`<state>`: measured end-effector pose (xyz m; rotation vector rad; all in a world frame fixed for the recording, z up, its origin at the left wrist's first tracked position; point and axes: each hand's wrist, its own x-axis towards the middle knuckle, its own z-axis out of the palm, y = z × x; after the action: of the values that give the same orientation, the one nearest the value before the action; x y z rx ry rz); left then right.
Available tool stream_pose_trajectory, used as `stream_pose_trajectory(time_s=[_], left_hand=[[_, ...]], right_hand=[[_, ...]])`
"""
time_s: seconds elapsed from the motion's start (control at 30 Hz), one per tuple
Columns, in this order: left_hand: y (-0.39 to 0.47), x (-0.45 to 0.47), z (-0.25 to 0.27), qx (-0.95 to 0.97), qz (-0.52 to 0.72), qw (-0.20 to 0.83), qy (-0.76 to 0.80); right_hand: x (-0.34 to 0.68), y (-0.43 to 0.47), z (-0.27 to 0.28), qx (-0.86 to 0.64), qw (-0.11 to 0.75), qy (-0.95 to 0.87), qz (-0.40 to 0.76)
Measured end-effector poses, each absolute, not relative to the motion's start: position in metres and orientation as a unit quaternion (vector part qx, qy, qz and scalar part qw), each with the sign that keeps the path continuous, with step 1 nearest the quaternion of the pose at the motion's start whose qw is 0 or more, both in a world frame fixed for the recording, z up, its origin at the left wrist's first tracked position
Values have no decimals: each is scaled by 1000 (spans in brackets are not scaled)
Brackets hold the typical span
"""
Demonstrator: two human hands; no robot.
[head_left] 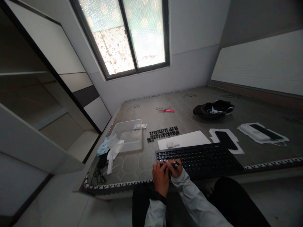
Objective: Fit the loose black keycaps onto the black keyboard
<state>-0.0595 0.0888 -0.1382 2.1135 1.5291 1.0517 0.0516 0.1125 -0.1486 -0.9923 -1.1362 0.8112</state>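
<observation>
A black keyboard (199,157) lies along the front of the mattress, before my knees. At its left end my left hand (161,178) rests with bent fingers at the front corner; whatever is between the fingertips is hidden. Close against it, my right hand (175,170) is closed around a dark, pen-like tool (176,164) with a shiny end. The tool's working tip is covered by my fingers. Behind the keyboard, loose black keycaps (163,132) are laid out in rows. A white sheet (189,138) carries a crumpled white tissue (172,144).
At left stands a clear plastic box (129,146), with a blue-white packet (103,146) and dark cables (97,176) nearby. A phone (226,140) lies on white tissue. Right of it are a white device (258,131), and a black cap (213,109) farther back. A red packet (168,110) lies behind.
</observation>
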Motion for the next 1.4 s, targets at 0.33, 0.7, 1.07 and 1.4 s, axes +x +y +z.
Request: stream_pose_trajectory(time_s=[0.33, 0.7, 1.07, 1.4], left_hand=[[92, -63, -141, 729, 359, 223, 538], [90, -62, -133, 692, 383, 228, 568], [84, -64, -129, 641, 411, 283, 584], [66, -60, -109, 601, 451, 308, 583]], right_hand=[[49, 114, -151, -421, 609, -631, 231], [54, 110, -137, -406, 567, -685, 212], [80, 62, -105, -443, 557, -702, 16], [113, 50, -118, -471, 462, -750, 42]])
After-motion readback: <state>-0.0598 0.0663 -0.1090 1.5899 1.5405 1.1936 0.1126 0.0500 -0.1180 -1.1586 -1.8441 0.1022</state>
